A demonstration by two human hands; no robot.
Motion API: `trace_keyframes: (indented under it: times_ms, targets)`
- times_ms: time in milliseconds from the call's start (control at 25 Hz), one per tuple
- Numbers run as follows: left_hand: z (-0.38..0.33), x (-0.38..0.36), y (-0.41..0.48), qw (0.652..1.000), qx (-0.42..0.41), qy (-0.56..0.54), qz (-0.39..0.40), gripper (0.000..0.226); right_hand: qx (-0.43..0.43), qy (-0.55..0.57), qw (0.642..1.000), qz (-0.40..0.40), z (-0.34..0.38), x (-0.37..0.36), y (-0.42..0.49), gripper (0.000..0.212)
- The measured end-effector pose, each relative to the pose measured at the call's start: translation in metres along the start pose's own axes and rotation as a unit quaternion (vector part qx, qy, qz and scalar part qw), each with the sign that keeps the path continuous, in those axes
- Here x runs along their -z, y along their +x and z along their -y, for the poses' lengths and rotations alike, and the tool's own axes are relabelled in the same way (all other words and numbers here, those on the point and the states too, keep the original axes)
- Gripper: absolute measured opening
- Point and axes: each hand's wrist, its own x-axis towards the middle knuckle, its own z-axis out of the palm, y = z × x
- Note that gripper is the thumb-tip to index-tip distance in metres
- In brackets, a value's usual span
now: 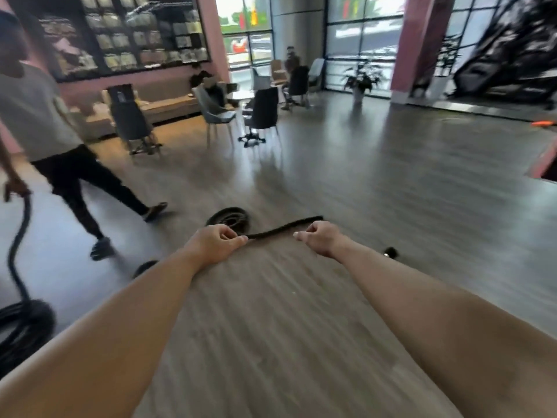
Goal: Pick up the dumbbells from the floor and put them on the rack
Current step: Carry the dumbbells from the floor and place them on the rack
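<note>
My left hand (215,242) reaches forward with its fingers curled, and the end of a thin black rope (283,228) meets its fingertips. The rope runs up and to the right, past my right hand (321,238). That hand is loosely closed with nothing visible in it. A small dark object with a shiny spot (390,252) lies on the floor right of my right wrist; blur hides whether it is a dumbbell. No rack is in view.
A black weight plate (228,220) lies flat beyond my left hand; a dark round object (145,267) sits left of my forearm. Another person (45,140) walks at left holding a thick rope (18,254) that coils at the bottom left. Chairs (262,113) stand farther back.
</note>
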Motion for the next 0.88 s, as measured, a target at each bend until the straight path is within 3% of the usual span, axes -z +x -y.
trace_keyframes:
  times_ms: [400,680,880]
  targets:
    - [-0.063,-0.097,0.178,0.983,-0.107,0.046,0.144,0.036,-0.195,0.027,0.975,-0.103,-0.083,0.074,0.074,0.036]
    - [-0.127,-0.195,0.249,0.961,-0.171,0.039,0.211,0.036,-0.226,0.057,0.958,-0.169,-0.111,0.124,0.104,0.035]
    - [-0.198,-0.259,0.306,0.961,-0.168,0.054,0.214,0.039,-0.233,0.049,0.952,-0.191,-0.182,0.210,0.136,0.032]
